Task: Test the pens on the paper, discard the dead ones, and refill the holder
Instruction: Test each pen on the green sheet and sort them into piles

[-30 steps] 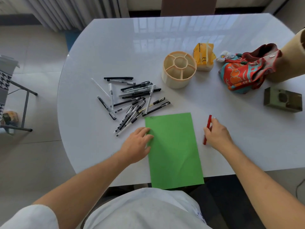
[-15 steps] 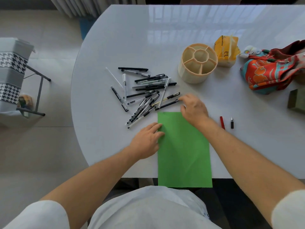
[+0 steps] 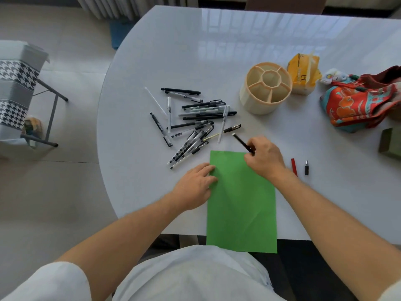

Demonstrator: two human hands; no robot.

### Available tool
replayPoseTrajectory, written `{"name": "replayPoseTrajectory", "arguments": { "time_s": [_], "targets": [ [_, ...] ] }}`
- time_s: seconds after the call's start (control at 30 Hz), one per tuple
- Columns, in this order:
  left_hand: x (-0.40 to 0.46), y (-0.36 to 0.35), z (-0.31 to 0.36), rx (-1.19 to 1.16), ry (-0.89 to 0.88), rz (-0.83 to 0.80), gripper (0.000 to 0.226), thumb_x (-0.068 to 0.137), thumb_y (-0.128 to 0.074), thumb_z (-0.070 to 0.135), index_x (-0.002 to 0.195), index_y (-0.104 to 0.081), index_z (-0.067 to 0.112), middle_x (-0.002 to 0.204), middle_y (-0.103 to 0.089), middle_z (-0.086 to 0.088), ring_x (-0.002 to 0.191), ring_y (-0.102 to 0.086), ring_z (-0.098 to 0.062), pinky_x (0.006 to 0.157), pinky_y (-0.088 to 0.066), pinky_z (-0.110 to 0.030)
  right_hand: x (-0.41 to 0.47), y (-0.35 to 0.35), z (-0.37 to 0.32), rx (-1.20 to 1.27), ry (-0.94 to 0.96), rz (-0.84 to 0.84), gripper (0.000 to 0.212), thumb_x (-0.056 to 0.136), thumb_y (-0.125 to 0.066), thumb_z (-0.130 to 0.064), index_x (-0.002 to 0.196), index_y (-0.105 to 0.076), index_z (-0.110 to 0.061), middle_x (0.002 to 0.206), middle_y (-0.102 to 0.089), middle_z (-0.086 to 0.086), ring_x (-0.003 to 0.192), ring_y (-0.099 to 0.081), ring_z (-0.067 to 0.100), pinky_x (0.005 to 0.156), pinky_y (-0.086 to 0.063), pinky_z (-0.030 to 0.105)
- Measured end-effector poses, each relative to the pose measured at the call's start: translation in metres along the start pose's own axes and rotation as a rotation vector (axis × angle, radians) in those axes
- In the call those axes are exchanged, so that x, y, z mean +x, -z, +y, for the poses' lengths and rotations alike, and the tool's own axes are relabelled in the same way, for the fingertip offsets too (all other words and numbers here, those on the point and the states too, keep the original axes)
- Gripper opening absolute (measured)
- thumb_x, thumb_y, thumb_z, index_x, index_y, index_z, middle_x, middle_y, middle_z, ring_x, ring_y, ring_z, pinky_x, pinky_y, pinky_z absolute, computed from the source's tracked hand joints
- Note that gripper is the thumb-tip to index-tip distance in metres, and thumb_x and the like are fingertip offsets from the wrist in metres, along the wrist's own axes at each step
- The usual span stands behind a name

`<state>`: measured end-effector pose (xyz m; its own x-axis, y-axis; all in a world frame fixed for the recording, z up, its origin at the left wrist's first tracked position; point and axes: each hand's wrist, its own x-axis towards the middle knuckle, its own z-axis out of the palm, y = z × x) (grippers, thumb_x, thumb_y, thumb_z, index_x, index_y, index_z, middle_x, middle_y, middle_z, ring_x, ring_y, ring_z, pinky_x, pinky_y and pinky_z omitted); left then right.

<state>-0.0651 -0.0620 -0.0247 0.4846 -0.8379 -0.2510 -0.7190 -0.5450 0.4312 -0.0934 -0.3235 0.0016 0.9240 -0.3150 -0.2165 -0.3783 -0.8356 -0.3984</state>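
Note:
A green sheet of paper [image 3: 242, 205] lies at the table's near edge and overhangs it. My left hand [image 3: 196, 184] rests flat on the paper's left edge with fingers spread. My right hand [image 3: 263, 158] grips a black pen [image 3: 242, 142] over the paper's top right corner, its far end pointing up and left. A pile of several black and clear pens [image 3: 191, 124] lies to the upper left of the paper. The beige round holder [image 3: 265, 88] with divided compartments stands empty behind. A red pen [image 3: 294, 166] and a small black cap [image 3: 306, 167] lie to the right of my right hand.
A yellow packet [image 3: 303, 73] sits behind the holder. A colourful cloth bag [image 3: 360, 103] with a small toy lies at the right, and a green box [image 3: 390, 143] at the right edge. A houndstooth stool [image 3: 17, 92] stands on the floor to the left of the white table [image 3: 217, 51].
My right hand left the red pen at the right, reached to the pile, and lifted a black pen toward the paper's top. My left hand stayed on the paper.

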Motion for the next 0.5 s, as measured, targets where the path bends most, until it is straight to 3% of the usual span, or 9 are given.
{"name": "replayPoseTrajectory", "arguments": {
  "time_s": [0.13,0.27,0.37,0.5],
  "targets": [
    [0.000,0.001,0.002,-0.030,-0.018,0.098,0.035,0.091,-0.059,0.030,0.124,-0.067,0.018,0.140,-0.055,-0.007,0.138,-0.037,-0.027,0.113,-0.035,-0.042,-0.035,-0.005,-0.004,0.563,-0.258,0.123,0.007,0.086,-0.067,-0.009,0.089,-0.067,-0.015,0.085,-0.071,0.008,0.077,-0.071,0.023,0.072,-0.059,0.035],
    [0.003,0.003,0.011,-0.166,0.058,0.145,0.044,0.095,-0.057,0.045,0.129,-0.061,0.017,0.124,-0.060,0.001,0.119,-0.047,-0.018,0.102,-0.042,-0.035,-0.062,-0.025,-0.026,1.127,-0.427,0.069,0.008,0.097,-0.061,-0.005,0.092,-0.067,-0.004,0.086,-0.074,0.024,0.073,-0.076,0.031,0.065,-0.063,0.032],
    [0.008,0.005,0.017,-0.292,0.170,0.061,0.042,0.097,-0.054,0.049,0.128,-0.058,0.021,0.112,-0.062,0.007,0.104,-0.054,-0.012,0.090,-0.047,-0.034,-0.073,-0.034,-0.036,1.305,-0.465,0.049,0.012,0.100,-0.060,-0.006,0.094,-0.068,0.000,0.085,-0.075,0.024,0.075,-0.076,0.032,0.065,-0.062,0.030],
    [0.011,0.009,0.015,-0.348,0.227,0.066,0.035,0.097,-0.054,0.050,0.123,-0.055,0.028,0.099,-0.063,0.014,0.089,-0.057,-0.010,0.078,-0.045,-0.031,-0.078,-0.033,-0.036,1.383,-0.446,-0.002,0.013,0.101,-0.059,-0.007,0.096,-0.067,0.001,0.083,-0.075,0.021,0.071,-0.076,0.028,0.065,-0.063,0.030]
  ]
}}
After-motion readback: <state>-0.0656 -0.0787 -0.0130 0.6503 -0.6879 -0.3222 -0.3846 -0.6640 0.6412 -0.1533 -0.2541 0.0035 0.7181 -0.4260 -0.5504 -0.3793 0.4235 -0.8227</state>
